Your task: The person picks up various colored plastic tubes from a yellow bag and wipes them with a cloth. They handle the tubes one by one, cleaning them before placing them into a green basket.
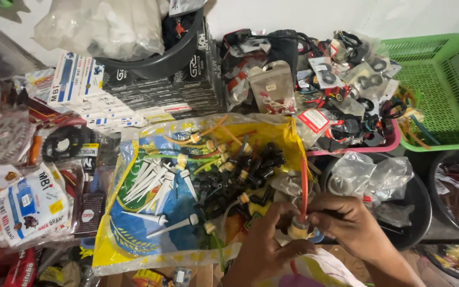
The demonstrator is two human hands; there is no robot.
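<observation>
Both hands pinch one small yellowish filter with a thin red hose at the near edge of the parts pile.

The left hand (272,239) has its grip closed on the small round yellowish plastic filter (297,229), thumb below and fingers curled over it. The right hand (346,218) has its grip closed too, fingertips touching the top of the filter where the thin red rubber hose (304,186) rises upright from it. Just beside them, on the yellow and blue printed plastic sheet (128,234), lie a heap of small black plastic fittings (240,178) and, farther left, a fan of white plastic nozzles (152,183). Crumpled clear plastic bags (370,178) sit just right of the hose. A green plastic basket (442,90) stands well apart at the far right, and stacked black and white cardboard boxes (150,93) lie behind the sheet.
</observation>
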